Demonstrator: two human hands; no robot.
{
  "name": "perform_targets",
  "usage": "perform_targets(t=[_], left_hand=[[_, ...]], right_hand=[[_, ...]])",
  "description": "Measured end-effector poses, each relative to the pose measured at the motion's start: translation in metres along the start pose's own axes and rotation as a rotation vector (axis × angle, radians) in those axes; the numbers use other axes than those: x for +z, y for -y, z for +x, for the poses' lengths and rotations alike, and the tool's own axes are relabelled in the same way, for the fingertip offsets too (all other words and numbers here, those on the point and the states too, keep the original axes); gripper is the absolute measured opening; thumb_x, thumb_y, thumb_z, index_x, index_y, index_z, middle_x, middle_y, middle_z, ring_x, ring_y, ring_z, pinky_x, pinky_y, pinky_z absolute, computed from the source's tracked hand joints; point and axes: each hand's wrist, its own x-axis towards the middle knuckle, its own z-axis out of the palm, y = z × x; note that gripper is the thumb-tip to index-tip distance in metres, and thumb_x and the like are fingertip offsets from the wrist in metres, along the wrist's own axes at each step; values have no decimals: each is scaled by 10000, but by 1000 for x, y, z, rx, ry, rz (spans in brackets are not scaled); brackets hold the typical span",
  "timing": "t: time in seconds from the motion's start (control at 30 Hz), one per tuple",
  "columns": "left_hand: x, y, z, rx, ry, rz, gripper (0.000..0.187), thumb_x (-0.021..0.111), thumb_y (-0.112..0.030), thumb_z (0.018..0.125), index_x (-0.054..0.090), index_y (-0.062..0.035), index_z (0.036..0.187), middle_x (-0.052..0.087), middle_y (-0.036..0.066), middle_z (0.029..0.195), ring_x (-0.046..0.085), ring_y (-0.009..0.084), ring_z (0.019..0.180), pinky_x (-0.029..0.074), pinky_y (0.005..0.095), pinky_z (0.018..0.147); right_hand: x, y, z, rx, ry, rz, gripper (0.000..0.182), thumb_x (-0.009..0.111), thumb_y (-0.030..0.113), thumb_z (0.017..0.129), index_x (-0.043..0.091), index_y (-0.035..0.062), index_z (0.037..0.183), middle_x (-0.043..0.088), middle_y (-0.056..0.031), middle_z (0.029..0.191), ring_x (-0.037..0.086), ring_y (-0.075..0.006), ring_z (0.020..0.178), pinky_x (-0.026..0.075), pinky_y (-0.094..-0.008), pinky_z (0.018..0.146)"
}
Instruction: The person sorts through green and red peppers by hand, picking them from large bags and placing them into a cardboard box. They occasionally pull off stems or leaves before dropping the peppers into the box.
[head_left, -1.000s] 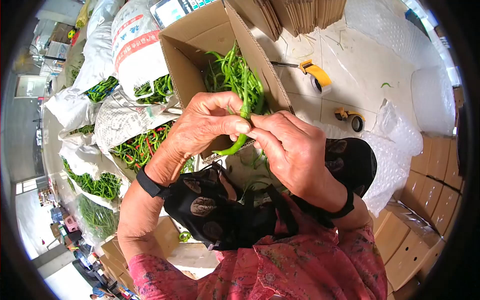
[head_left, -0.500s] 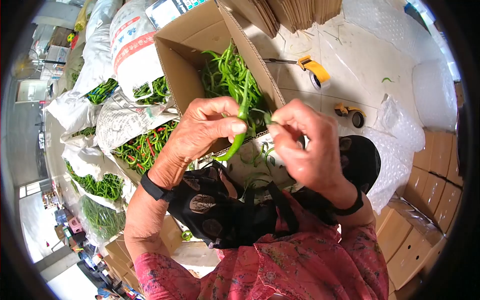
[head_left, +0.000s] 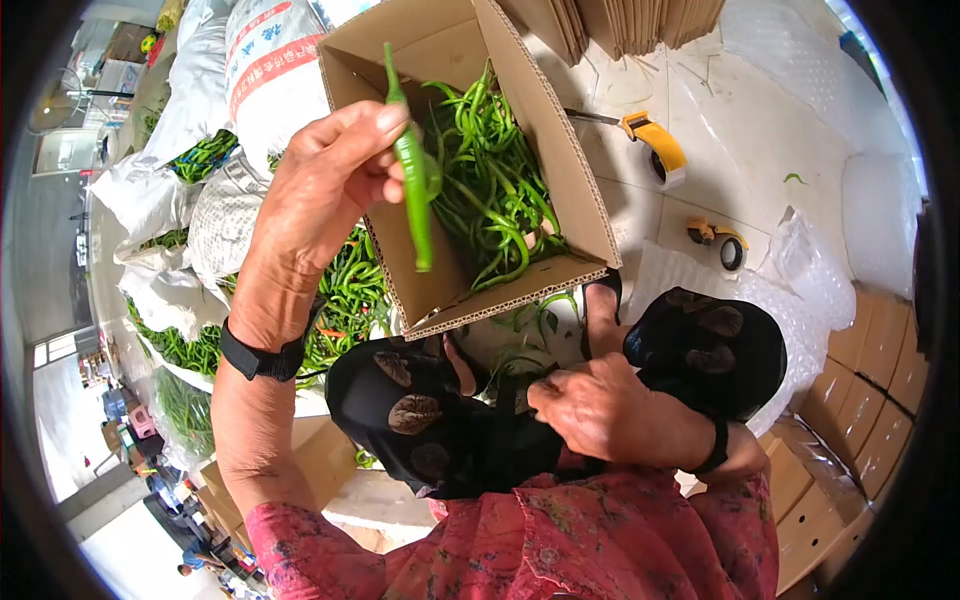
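My left hand (head_left: 335, 165) pinches a long green pepper (head_left: 412, 185) between thumb and fingers, holding it upright over the left side of an open cardboard box (head_left: 585, 215). A heap of green peppers (head_left: 490, 170) fills the right part of that box. My right hand (head_left: 600, 405) is low over my lap, fingers bent and pressed together; its fingertips are partly hidden, and I cannot make out anything in them. Loose green bits (head_left: 520, 360) lie on the floor between my knees, just beyond that hand.
White sacks (head_left: 185, 110) and more green and red peppers (head_left: 350, 300) are at the left. Two yellow tape dispensers (head_left: 655, 140) lie on the floor right of the box. Bubble wrap (head_left: 790, 290) and stacked cartons (head_left: 865, 370) stand at the right.
My left hand has moved up and left with the pepper, over the box. My right hand has dropped away from it toward my lap. The box appears slightly further right and lower.
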Motion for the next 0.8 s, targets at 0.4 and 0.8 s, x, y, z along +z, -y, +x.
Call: perform_targets(t=[0.4, 0.8], left_hand=[[-53, 5, -28, -53, -365, 312, 398, 576, -288, 948, 585, -5, 1229, 618, 22, 771, 620, 107, 719, 481, 237, 640], [-235, 231, -328, -738, -687, 346, 357, 651, -214, 887, 601, -11, 1177, 675, 106, 868, 669, 169, 778, 554, 302, 652]], right_hand=[[-29, 0, 30, 157, 174, 439, 194, 642, 39, 744, 514, 48, 890, 599, -97, 777, 645, -286, 722, 513, -407, 558], [-17, 12, 67, 268, 348, 390, 228, 677, 208, 854, 555, 77, 713, 607, -87, 707, 646, -269, 695, 490, -381, 571]])
